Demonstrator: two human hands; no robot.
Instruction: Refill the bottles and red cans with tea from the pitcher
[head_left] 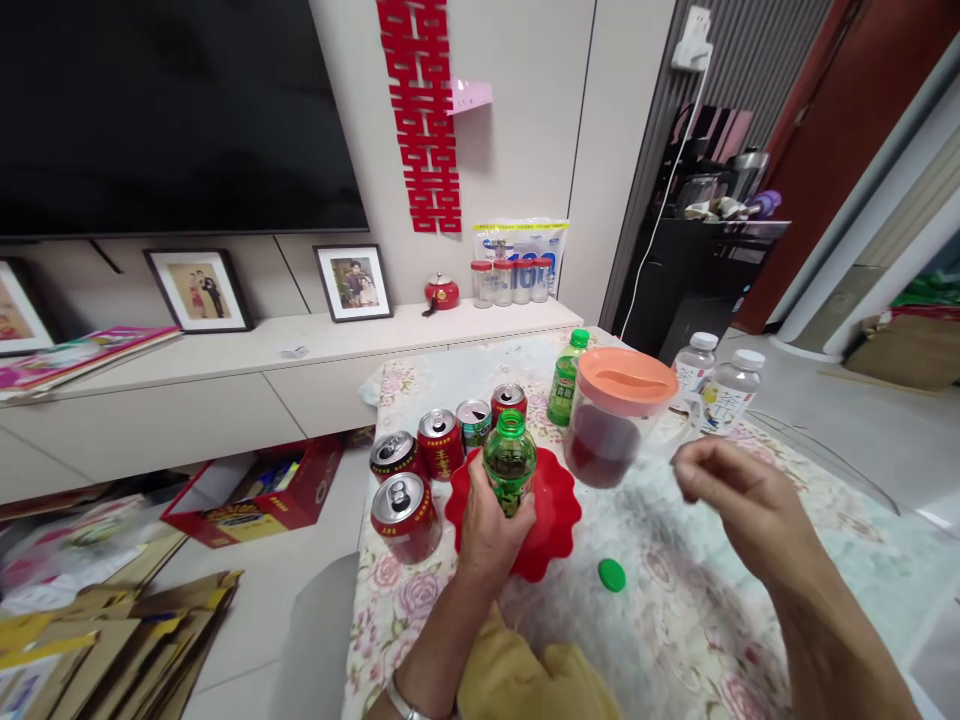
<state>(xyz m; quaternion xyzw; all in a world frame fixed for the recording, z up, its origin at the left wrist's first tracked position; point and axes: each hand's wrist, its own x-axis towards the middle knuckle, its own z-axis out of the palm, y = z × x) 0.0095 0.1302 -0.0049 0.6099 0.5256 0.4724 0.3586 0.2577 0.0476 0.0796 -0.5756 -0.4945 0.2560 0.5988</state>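
In the head view my left hand (491, 525) is wrapped round an uncapped green plastic bottle (510, 462) with dark liquid inside. The bottle stands upright over a red scalloped bowl (559, 510). Off to the right, my right hand (750, 500) hangs above the table with curled fingers, and nothing shows in them. Nearest to it is a clear pitcher (604, 440) of dark red liquid with an orange lid (627, 378). A green cap (612, 575) lies flat on the tablecloth. Behind the pitcher's left side stands a second green bottle (564, 385), capped.
Several opened drink cans, one red can (405, 518) among them, crowd the bowl's left side. Two white-capped bottles (729, 393) stand right of the pitcher. A yellow cloth (532, 680) lies at the near edge of the flowered tablecloth (409, 610). A low cabinet (315, 355) runs behind.
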